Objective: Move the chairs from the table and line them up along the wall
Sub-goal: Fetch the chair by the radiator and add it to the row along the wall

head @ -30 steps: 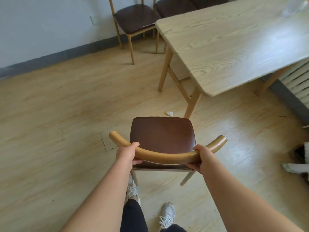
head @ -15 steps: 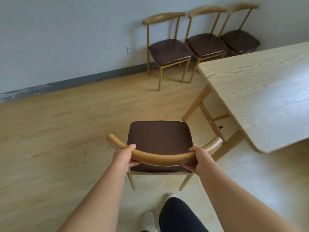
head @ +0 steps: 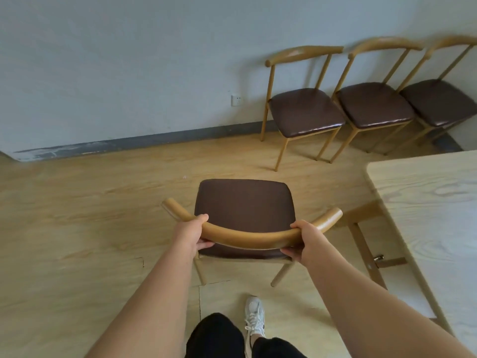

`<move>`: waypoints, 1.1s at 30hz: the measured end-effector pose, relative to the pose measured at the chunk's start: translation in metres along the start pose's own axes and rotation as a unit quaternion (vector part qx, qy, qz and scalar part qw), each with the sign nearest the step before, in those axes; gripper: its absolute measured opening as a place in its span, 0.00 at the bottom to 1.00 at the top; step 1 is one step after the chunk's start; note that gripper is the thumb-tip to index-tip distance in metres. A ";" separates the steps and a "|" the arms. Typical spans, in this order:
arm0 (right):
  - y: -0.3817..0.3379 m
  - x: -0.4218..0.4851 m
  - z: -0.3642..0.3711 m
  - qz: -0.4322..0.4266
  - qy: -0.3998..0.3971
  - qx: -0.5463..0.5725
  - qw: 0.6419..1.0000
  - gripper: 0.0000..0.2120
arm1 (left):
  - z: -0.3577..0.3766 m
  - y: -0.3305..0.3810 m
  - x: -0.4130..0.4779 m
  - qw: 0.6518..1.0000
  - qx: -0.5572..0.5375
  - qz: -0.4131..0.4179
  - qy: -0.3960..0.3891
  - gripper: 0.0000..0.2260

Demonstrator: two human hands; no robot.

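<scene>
Two hands, left hand [head: 189, 233] & right hand [head: 305, 240], fingers [head: 204, 245] wrapped shut on the backrest [head: 247, 237] of the carried chair [head: 244, 210], seat just beyond the fingers. Three chairs [head: 305, 109] w/ backs to the wall [head: 129, 73], well ahead, right. Risk: chair legs clipping the table [head: 426, 202] leg close by right fingers, or bumping the row when set down.

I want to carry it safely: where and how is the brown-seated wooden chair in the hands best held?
Hold the brown-seated wooden chair by its curved wooden top rail, coming from behind the backrest. The rail bows toward the seat, so left hand and right hand wrap it at both sides, a balanced grip.
</scene>
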State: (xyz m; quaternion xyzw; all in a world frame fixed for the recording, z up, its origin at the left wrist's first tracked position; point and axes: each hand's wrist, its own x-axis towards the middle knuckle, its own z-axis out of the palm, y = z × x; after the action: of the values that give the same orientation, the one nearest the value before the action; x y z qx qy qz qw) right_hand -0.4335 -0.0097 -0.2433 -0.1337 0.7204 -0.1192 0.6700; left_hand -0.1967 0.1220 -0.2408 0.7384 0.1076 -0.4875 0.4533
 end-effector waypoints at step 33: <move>-0.360 0.149 0.348 0.041 0.044 0.076 0.995 0.24 | 0.103 0.433 0.342 0.996 0.066 -0.056 -0.027 0.25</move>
State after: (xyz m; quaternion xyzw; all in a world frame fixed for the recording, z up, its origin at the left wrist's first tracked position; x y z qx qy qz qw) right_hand -0.0845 -0.3964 -0.2823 -0.0472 0.7428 -0.1515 0.6504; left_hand 0.1706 -0.2997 -0.2879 0.7464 0.1038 -0.5378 0.3781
